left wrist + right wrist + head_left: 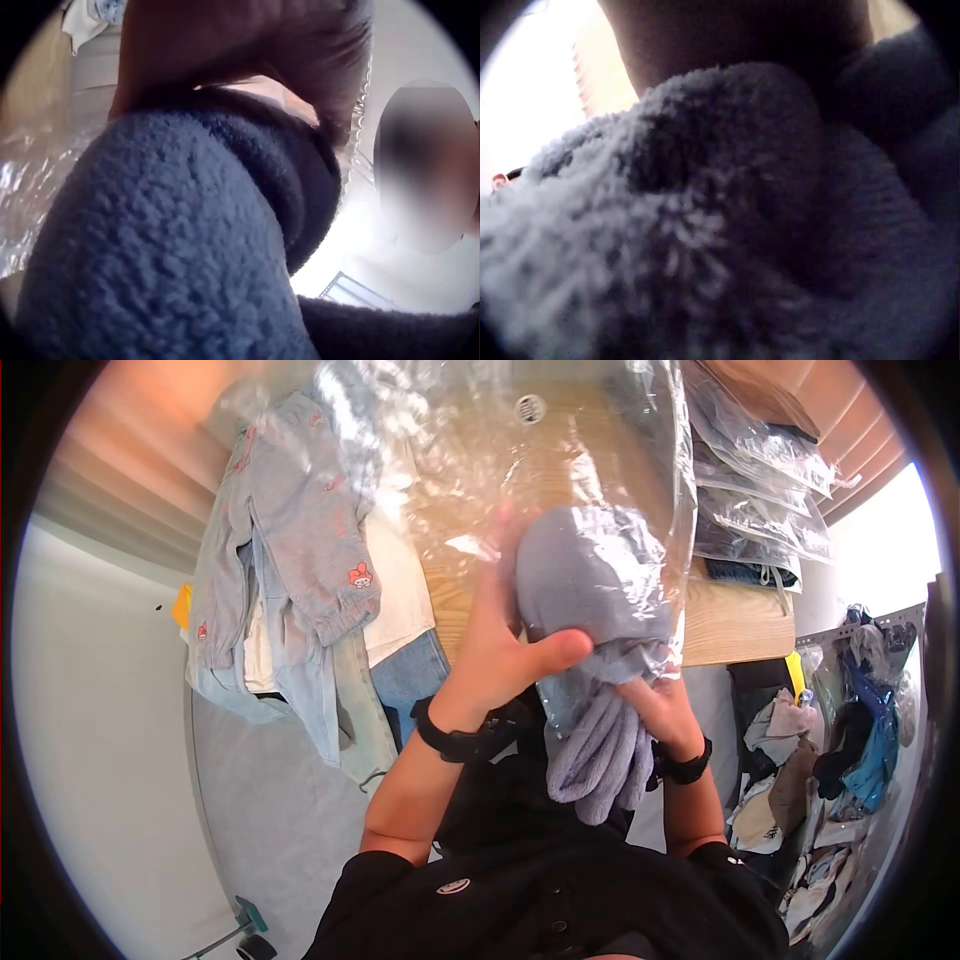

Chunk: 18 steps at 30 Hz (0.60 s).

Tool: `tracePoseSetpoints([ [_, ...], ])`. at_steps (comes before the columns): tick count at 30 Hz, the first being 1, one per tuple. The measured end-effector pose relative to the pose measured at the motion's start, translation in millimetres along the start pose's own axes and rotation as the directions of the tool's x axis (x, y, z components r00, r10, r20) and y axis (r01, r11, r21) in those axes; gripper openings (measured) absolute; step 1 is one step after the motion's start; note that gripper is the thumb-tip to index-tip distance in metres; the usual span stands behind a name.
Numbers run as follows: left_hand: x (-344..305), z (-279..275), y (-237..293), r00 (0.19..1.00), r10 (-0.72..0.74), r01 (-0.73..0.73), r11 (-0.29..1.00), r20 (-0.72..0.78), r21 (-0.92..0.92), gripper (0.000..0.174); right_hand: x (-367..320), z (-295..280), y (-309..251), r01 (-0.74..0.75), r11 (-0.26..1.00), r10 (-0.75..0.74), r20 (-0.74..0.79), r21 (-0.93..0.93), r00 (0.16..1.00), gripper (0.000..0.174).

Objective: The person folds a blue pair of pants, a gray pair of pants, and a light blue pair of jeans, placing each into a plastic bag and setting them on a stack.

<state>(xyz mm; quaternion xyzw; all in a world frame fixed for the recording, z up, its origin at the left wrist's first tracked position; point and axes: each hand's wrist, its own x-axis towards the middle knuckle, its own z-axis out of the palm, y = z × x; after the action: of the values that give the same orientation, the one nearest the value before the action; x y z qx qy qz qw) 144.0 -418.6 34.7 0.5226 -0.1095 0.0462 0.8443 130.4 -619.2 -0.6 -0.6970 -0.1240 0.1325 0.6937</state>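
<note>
A rolled grey-blue fleece garment (588, 575) is held above the table's near edge in the head view. Its upper part is inside a clear plastic bag (640, 460), while thick folds hang out of the bag's near end. My left hand (500, 645) grips its left side, thumb across the front, with the fingertips blurred behind the film. On the right, my right hand (668, 710) holds the garment by the bag's mouth, its fingers partly hidden. Fuzzy fleece (165, 240) fills much of the left wrist view under the hand. Close fleece pile (667, 225) dominates the right wrist view.
Grey pants with small character patches (300, 530) lie over other clothes at the table's left. Bagged garments (750, 500) are stacked at the right end of the wooden table (735, 625). A rack of clothes (860, 730) stands at the far right.
</note>
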Motion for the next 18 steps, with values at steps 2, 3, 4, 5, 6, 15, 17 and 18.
tracePoseSetpoints([
  [2, -0.8, -2.1, 2.7, 1.000, -0.003, 0.003, 1.000, 0.026, -0.006, 0.119, 5.5, 7.8, -13.2, -0.048, 0.996, 0.043, 0.066, 0.072, 0.997, 0.059],
  [3, -2.0, -3.5, 1.9, 0.999, -0.005, 0.005, 1.000, 0.031, 0.000, 0.118, 6.7, 6.5, -9.7, -0.165, 0.982, 0.157, 0.080, 0.097, 0.984, 0.084],
  [4, -3.3, -3.8, 1.5, 0.999, -0.010, 0.010, 1.000, 0.033, 0.005, 0.117, 8.0, 6.7, -6.7, -0.164, 0.982, 0.157, 0.073, 0.099, 0.985, 0.084],
  [5, -4.3, -2.5, 2.8, 0.999, -0.014, 0.014, 1.000, 0.036, 0.003, 0.117, 9.3, 7.4, -3.5, -0.161, 0.987, 0.161, 0.072, -0.006, 0.984, 0.091],
  [6, -4.9, -0.2, 6.1, 0.997, -0.050, 0.050, 0.999, 0.053, -0.005, 0.115, 10.5, 8.3, 1.5, -0.157, 0.981, 0.165, 0.072, -0.111, 0.984, 0.098],
  [15, -21.2, -18.1, 7.8, 0.959, -0.280, 0.284, 0.956, 0.052, -0.081, 0.101, 22.1, 15.7, -34.7, 0.273, 0.839, -0.309, 0.001, -0.470, 0.951, 0.078],
  [17, -21.9, -14.7, 15.9, 0.954, -0.299, 0.301, 0.948, 0.032, -0.104, 0.097, 25.1, 18.3, -39.4, 0.286, 0.822, -0.322, 0.011, -0.493, 0.947, 0.071],
  [18, -21.2, -13.4, 19.9, 0.945, -0.327, 0.327, 0.944, 0.016, -0.052, 0.092, 27.2, 19.2, -38.1, 0.307, 0.818, -0.360, -0.016, -0.486, 0.933, 0.066],
])
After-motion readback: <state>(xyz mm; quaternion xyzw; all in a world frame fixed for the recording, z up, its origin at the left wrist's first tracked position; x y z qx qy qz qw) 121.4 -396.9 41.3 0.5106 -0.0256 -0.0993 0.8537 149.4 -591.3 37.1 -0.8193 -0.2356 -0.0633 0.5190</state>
